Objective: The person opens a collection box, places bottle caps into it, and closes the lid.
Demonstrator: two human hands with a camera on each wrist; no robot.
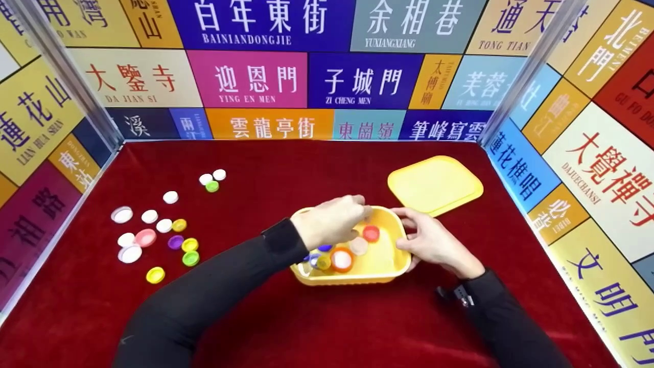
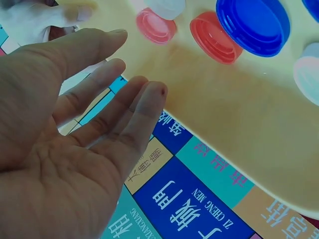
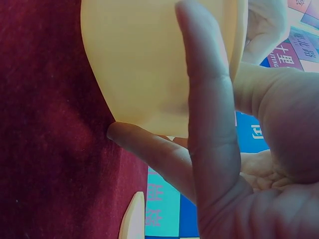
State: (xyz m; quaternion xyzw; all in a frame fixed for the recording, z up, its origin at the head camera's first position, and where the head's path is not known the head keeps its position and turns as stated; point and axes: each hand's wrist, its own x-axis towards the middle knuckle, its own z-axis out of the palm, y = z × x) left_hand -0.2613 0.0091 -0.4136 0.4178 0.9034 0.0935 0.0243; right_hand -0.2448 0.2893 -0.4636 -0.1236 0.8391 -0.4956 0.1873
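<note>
A yellow plastic box (image 1: 352, 280) stands in the middle of the table with several bottle caps inside. My left hand (image 1: 329, 223) hovers over its left half, and the wrist view shows its fingers (image 2: 144, 107) loosely extended with nothing between them. Beneath that hand lie a blue cap (image 2: 256, 27), a red cap (image 2: 212, 37) and pale ones. An orange-red cap (image 1: 371, 233) sits near the box's centre. At the right end, my right hand (image 1: 434, 239) grips the box, thumb at the rim and fingers along the outer wall.
A yellow lid (image 1: 437, 185) lies flat behind my right hand. Loose caps in white, yellow, green, purple and pink (image 1: 145, 237) are scattered at the left on the dark red cloth (image 1: 286, 317). Sign-printed panels (image 1: 245, 79) wall the table at the back and sides.
</note>
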